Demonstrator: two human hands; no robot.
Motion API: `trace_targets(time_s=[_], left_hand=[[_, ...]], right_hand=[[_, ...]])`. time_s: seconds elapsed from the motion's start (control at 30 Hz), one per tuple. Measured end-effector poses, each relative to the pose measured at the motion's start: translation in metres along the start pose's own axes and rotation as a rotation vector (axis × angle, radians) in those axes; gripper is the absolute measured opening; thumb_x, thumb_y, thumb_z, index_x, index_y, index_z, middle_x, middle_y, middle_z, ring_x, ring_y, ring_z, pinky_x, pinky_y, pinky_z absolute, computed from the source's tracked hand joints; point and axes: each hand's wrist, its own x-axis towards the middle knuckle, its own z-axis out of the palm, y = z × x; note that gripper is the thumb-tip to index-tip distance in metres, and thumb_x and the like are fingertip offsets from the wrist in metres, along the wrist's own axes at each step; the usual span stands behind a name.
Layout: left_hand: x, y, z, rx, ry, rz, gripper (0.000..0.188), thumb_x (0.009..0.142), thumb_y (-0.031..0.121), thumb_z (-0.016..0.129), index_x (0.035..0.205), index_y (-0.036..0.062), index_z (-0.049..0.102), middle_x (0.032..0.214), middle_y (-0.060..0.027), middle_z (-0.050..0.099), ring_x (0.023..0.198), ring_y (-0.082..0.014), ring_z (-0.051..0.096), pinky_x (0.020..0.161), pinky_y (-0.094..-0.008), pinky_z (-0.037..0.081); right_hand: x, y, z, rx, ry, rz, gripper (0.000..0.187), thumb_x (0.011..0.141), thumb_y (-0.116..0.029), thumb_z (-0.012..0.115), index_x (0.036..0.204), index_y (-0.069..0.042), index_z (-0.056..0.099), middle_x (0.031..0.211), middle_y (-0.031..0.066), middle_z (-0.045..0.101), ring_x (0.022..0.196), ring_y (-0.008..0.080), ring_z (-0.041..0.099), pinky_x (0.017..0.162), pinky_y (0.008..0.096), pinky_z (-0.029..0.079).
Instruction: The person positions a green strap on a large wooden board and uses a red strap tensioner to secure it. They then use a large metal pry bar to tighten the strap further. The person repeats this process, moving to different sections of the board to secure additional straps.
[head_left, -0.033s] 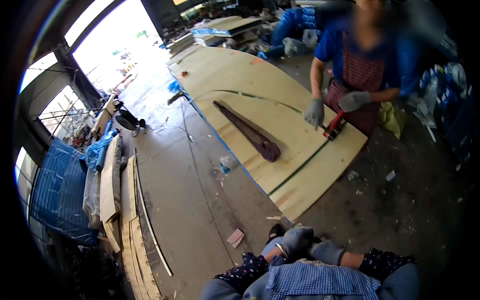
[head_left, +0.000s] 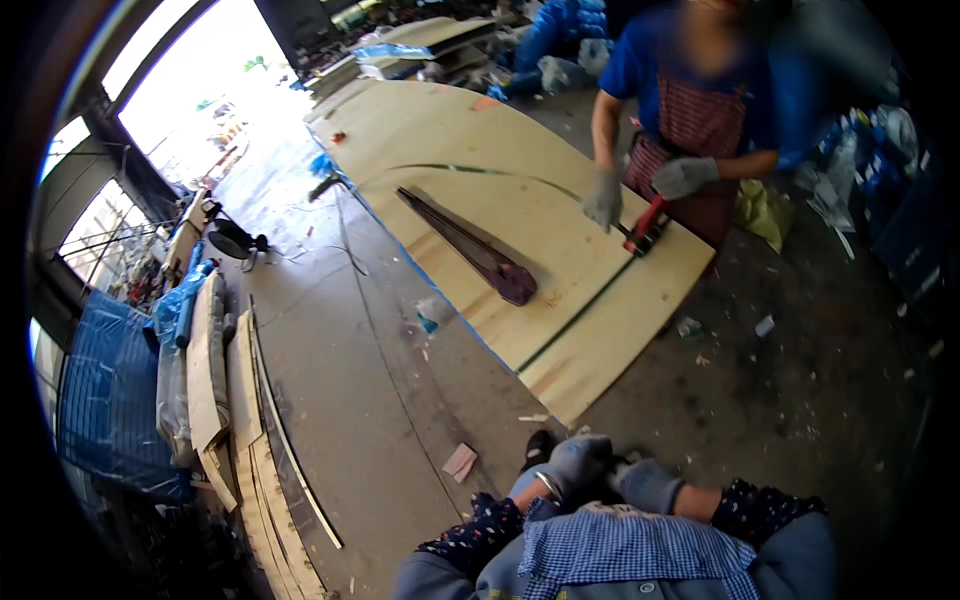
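Left hand: low in the head view, the left hand (head_left: 582, 465) wears a grey glove, bent downward; whether it grips anything, I cannot tell.
Right hand: the right hand (head_left: 648, 485), also gloved, is close beside it; its fingers are hidden, so neither opening nor hold can be told.
Board: the pale board (head_left: 555, 225) stretches away, its near corner just beyond the left hand.
Strap: the green strap (head_left: 577, 315) crosses near that end, probably so its pull bears on both long edges; a looser length curves farther up.
Red tool: the red tool (head_left: 646, 236) sits on the strap by the far edge, seemingly to suit the co-worker (head_left: 700, 110), whose gloved hands are at it; exact contact is unclear.
Cutter: the dark, long-handled cutter (head_left: 497, 272) lies flat on the board, probably to stay within reach.
Lettering: none readable on board, strap, tool or cutter.
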Motion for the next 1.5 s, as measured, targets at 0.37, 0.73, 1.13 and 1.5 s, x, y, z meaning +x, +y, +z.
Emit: trace_targets(time_s=[0.37,0.73,1.13,1.5], left_hand=[[0.026,0.016,0.007,-0.083,-0.078,0.035,0.012,0.073,0.014,0.068,0.075,0.0039,0.063,0.071,-0.0141,0.062,0.068,-0.0282,0.062,0.061,-0.0355,0.048],[0.039,0.021,-0.019,-0.425,-0.237,-0.09,0.017,0.086,0.008,0.065,0.101,0.0006,0.064,0.088,-0.0027,0.066,0.078,-0.0094,0.058,0.07,-0.0241,0.048],[0.182,0.032,-0.01,-0.874,-0.037,-0.174,0.018,0.091,0.006,0.058,0.104,-0.0067,0.059,0.094,-0.0105,0.066,0.082,-0.0151,0.064,0.072,-0.027,0.055],[0.309,0.0,-0.058,-0.712,-0.105,-0.333,0.019,0.086,0.017,0.065,0.089,-0.0017,0.063,0.073,0.0006,0.061,0.064,-0.0062,0.051,0.056,-0.021,0.041]], right_hand=[[-0.049,0.008,-0.006,1.741,0.596,0.226,0.016,0.092,-0.013,0.059,0.105,-0.005,0.061,0.089,0.0021,0.063,0.07,0.0066,0.059,0.06,0.02,0.048],[-0.045,0.043,-0.017,1.975,0.828,-0.161,0.024,0.089,0.002,0.055,0.112,-0.002,0.059,0.104,0.0044,0.063,0.095,0.0111,0.061,0.085,0.025,0.05],[0.022,0.147,-0.09,1.599,1.011,0.28,0.025,0.088,0.0,0.058,0.113,-0.001,0.058,0.101,0.0061,0.064,0.09,0.0099,0.06,0.078,0.0229,0.051],[0.084,0.252,-0.157,0.548,0.815,0.296,0.03,0.076,-0.011,0.066,0.104,-0.006,0.06,0.093,0.011,0.059,0.078,0.0298,0.062,0.067,0.0389,0.05]])
